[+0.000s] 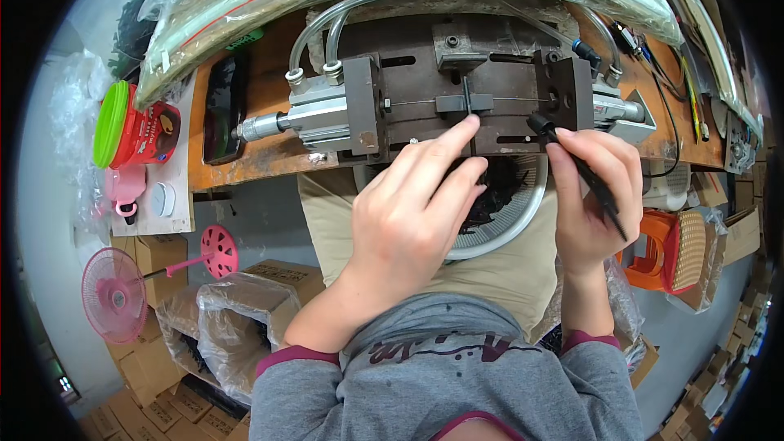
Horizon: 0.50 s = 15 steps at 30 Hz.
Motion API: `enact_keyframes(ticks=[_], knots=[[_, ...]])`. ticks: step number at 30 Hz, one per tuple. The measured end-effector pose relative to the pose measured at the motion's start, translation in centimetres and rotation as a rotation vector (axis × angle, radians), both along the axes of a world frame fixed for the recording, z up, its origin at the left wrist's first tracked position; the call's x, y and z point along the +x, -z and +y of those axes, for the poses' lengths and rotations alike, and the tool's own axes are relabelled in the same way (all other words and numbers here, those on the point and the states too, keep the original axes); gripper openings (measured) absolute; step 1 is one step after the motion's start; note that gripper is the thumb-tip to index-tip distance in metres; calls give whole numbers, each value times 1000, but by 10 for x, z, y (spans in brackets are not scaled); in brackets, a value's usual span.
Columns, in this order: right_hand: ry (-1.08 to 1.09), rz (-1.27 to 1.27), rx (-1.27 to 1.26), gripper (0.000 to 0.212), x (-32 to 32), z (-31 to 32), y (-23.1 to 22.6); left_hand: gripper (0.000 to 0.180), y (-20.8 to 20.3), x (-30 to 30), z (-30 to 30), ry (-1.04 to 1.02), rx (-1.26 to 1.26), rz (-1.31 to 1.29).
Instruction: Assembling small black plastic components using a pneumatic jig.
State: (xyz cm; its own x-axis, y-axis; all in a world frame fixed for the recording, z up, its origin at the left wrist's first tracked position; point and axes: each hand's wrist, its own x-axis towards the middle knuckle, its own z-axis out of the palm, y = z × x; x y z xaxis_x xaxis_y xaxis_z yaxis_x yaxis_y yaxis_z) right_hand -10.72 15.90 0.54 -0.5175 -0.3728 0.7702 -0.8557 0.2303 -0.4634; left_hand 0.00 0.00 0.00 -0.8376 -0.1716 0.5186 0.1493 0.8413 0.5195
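My left hand (404,216) reaches over the front edge of a dark metal fixture. Its index fingertip is at the lower end of a small black crosspiece (468,100) in the middle; whether it presses there I cannot tell. The fingers are stretched out and appear to hold nothing. Off to the right, my right hand (596,188) grips a slim black tapered piece (600,192) with a short round head, tilted, its thin end toward me. Beneath my left hand, a white basket (535,196) with black pieces sits between my knees, partly hidden.
Metal cylinders (318,118) with clear hoses flank the fixture on the wooden bench (269,147). A black tray (224,110) and a red tub with green rim (135,126) stand left. Lower down are a pink fan (114,298), bagged boxes (237,310) and an orange stool (653,249).
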Motion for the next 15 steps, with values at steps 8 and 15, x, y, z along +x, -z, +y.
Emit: enact_keyframes(ticks=[8,15], knots=[[-147,-337,-171,16,2,10,-1,26,2,-14,0,-65,-288,-44],[-302,-824,-323,11,12,15,-6,25,4,-15,-6,-48,-262,-44]])
